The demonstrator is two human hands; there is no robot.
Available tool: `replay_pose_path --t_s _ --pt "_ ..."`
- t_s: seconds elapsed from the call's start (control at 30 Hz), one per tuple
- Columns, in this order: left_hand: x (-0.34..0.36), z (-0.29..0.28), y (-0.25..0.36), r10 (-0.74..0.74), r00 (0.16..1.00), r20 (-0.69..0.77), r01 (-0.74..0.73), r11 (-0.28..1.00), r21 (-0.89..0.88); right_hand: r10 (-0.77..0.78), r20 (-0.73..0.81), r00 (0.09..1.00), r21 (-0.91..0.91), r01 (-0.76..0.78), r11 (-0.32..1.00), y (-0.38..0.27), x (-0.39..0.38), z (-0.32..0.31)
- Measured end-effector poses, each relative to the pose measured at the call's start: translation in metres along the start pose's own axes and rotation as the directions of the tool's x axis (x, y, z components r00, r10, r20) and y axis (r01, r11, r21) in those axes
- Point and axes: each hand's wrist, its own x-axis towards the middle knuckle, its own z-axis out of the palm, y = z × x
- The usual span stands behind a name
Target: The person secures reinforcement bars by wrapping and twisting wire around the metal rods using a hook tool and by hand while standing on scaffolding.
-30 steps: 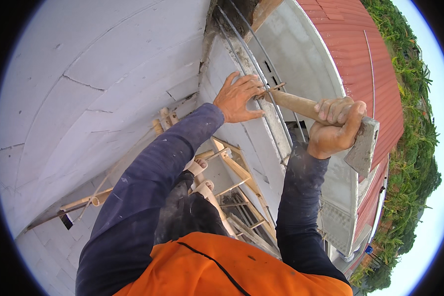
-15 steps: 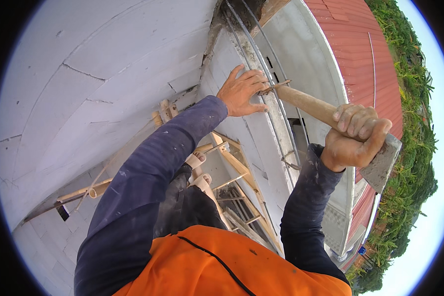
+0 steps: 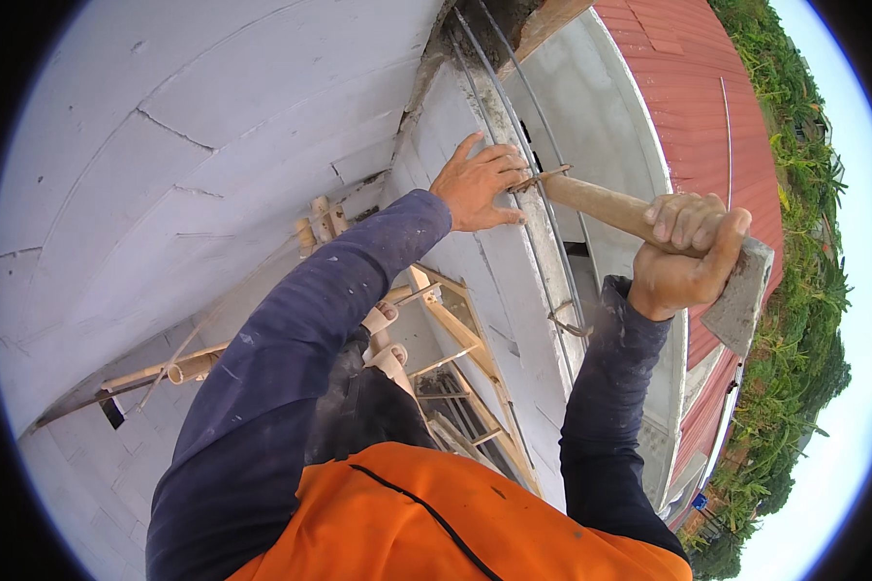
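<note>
Right now the tool (image 3: 606, 205) slants out over the outer side of the wall, its wooden handle end close by a rusty tie (image 3: 543, 178); whether they touch I can't tell. The right hand (image 3: 693, 250) is clamped round the handle, just beside the metal head. The left hand (image 3: 482, 189) has its fingers spread, tips at the tie and the bars (image 3: 499, 87). As I judge it, the work is partway: the bars lie along the wall (image 3: 499, 290), and a second tie (image 3: 570, 325) crosses them lower down. The upper tie looks like the part not yet settled, and the bars are bare between the two. Below stands a timber frame (image 3: 470, 339); a white wall (image 3: 165, 174) rises left, a red roof (image 3: 688, 116) lies right, with greenery (image 3: 794, 387) beyond.
</note>
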Motion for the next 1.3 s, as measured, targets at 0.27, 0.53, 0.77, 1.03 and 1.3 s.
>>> replay_pose_path --t_s 0.27,0.53,0.77,1.03,1.3 --pt "0.006 -0.004 0.003 -0.024 0.999 0.022 0.024 1.0 -0.003 0.045 0.06 0.997 -0.109 -0.038 0.993 0.013 0.005 0.005" --pt "0.002 -0.004 0.009 -0.048 0.997 0.054 0.049 0.999 -0.022 0.056 0.07 0.996 -0.126 -0.047 0.991 0.011 0.003 0.011" --pt "0.001 -0.003 0.011 -0.065 0.996 0.058 0.067 0.997 -0.036 0.042 0.075 0.996 -0.207 -0.025 0.978 0.022 -0.006 0.008" --pt "0.003 -0.003 0.014 -0.073 0.993 0.097 0.08 0.994 -0.073 0.025 0.059 0.998 -0.182 -0.014 0.983 0.023 -0.005 0.009" --pt "-0.001 -0.004 0.012 -0.057 0.997 0.058 0.061 0.996 -0.062 0.046 0.042 0.998 -0.193 -0.037 0.98 0.022 -0.012 0.011"
